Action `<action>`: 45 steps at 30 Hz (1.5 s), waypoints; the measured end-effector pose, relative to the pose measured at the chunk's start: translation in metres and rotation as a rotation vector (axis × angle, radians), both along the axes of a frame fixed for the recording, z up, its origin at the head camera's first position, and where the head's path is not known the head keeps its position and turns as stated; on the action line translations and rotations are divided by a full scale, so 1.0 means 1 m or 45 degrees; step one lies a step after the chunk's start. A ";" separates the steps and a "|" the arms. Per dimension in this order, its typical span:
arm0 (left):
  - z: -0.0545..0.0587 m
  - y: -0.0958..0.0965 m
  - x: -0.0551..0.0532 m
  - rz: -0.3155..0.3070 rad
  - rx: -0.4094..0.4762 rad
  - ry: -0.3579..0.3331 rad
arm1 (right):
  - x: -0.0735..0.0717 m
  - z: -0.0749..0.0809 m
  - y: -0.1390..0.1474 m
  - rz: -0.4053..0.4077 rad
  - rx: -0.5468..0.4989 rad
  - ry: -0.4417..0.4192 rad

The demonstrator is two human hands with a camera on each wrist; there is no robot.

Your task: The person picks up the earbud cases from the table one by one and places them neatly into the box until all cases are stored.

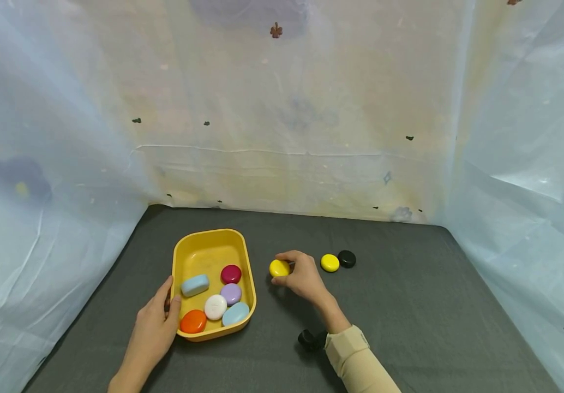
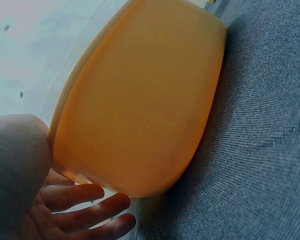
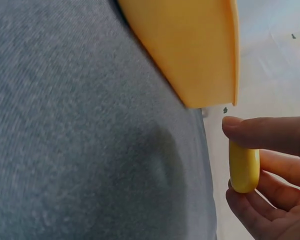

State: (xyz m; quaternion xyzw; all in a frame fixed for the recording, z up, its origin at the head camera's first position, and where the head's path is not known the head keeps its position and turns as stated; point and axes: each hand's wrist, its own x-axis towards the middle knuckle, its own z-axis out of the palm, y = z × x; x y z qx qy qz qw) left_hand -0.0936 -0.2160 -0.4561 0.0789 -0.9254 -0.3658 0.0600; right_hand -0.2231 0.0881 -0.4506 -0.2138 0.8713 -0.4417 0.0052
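A yellow tray (image 1: 210, 240) with raised walls lies at left centre. My left hand (image 1: 154, 325) holds its near-left side, thumb at the rim and fingers along the outside; the left wrist view shows the fingers (image 2: 90, 205) spread by the tray's corner. Inside lie a dark red disc (image 1: 231, 274), a lilac disc (image 1: 231, 293), a white disc (image 1: 215, 307), an orange disc (image 1: 193, 321) and two light blue rounded pieces (image 1: 195, 285). Right of the tray, my right hand (image 1: 304, 278) pinches a glossy yellow disc (image 3: 244, 167) between thumb and fingertips, above the cloth.
Beyond my right hand, another yellow disc (image 1: 330, 263) sits beside a black disc (image 1: 347, 258) on the dark grey cloth (image 1: 434, 316). Pale patterned plastic sheeting (image 1: 287, 109) stands at the back and both sides. A black device (image 1: 311, 339) shows at my right wrist.
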 end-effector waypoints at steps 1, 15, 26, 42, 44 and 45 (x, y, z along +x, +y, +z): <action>0.000 0.000 0.000 -0.001 0.002 0.003 | 0.001 0.000 0.000 0.005 -0.004 0.007; 0.000 0.000 0.002 -0.009 0.030 -0.033 | 0.009 0.015 -0.007 -0.032 -0.073 -0.068; 0.001 0.000 0.001 -0.007 0.028 -0.038 | 0.024 0.025 -0.016 -0.017 -0.190 -0.070; 0.000 0.000 0.001 0.003 0.021 -0.024 | 0.045 0.022 -0.041 0.121 -0.247 -0.096; 0.000 0.000 0.001 0.005 0.013 -0.008 | 0.047 0.019 -0.043 0.142 -0.269 -0.099; 0.000 0.000 0.001 0.005 0.011 -0.001 | 0.048 0.017 -0.044 0.151 -0.276 -0.094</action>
